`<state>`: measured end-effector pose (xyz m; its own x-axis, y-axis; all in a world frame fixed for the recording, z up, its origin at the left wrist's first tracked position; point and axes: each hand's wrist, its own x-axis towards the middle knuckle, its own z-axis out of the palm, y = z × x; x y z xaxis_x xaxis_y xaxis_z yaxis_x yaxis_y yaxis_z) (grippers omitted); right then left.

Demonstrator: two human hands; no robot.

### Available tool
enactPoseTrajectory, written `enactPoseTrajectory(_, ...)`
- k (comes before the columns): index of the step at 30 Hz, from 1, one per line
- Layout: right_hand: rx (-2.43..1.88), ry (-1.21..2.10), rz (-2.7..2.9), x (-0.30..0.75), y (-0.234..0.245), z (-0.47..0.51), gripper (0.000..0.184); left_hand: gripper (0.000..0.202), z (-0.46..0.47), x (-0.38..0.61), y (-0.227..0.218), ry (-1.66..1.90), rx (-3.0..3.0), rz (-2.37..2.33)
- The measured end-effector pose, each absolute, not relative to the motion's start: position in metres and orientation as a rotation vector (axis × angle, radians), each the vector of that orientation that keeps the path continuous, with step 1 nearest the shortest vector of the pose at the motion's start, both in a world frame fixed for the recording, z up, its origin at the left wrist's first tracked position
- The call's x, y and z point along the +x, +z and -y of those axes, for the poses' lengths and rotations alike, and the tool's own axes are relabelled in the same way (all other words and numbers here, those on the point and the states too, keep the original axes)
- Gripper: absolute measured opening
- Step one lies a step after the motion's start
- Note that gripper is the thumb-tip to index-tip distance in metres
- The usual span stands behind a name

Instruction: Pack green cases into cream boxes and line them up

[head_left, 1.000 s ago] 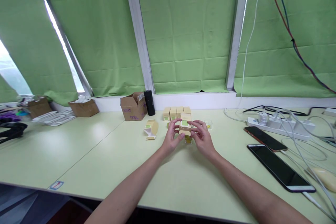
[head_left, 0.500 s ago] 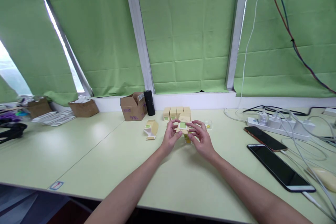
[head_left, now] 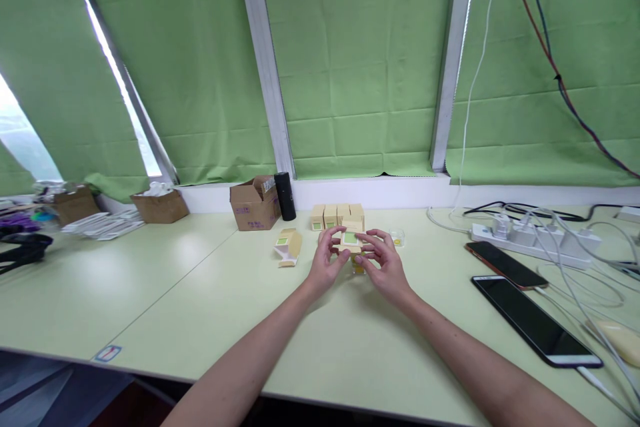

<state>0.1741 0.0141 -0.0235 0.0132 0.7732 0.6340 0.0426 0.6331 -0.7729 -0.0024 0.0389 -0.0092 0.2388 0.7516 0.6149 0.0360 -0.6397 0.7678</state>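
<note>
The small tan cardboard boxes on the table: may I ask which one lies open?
The lone tan box left of the left hand, its flaps spread; the row of boxes behind looks closed.

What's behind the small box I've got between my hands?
Behind the small box, a row of tan boxes stands on the table. The small box covers the row's lower right part, so anything there can't be seen.

2 bare forearms (head_left: 260, 350) and hands (head_left: 324, 268) (head_left: 392, 272)

Small box (head_left: 350, 239) partly hidden by fingers (head_left: 327, 239).
</note>
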Motion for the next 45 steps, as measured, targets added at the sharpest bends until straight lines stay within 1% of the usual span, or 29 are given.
enactPoseTrajectory(4,-0.729,0.660,1.447,0.1739,-0.0242,-0.0149,0.036,0.041,-0.0387,-0.0016,-0.0084,1.475,1.940,-0.766)
enactPoseTrajectory(14,-0.737,0.678,1.440,0.1732,-0.0249,-0.0154,0.033,0.039,-0.0389,0.0026,-0.0073,1.545,1.894,-0.836)
enactPoseTrajectory(24,-0.737,0.687,1.410,0.1721,-0.0233,-0.0152,0.030,0.030,-0.0398,0.0028,-0.0089,1.584,1.899,-0.890)
enactPoseTrajectory(32,-0.758,0.705,1.408,0.1730,-0.0217,-0.0149,0.031,0.031,-0.0369,0.0036,-0.0096,1.627,1.970,-0.918)
enactPoseTrajectory(37,-0.800,0.716,1.476,0.1732,-0.0233,-0.0143,0.039,0.031,-0.0343,0.0018,-0.0084,1.629,2.084,-0.988)
enactPoseTrajectory(41,-0.825,0.620,1.584,0.1733,-0.0264,-0.0151,0.039,0.038,-0.0349,-0.0003,-0.0084,1.625,2.147,-1.111)
enactPoseTrajectory(45,-0.808,0.574,1.681,0.1727,-0.0260,-0.0123,0.044,0.043,-0.0379,-0.0020,-0.0083,1.642,2.098,-1.120)
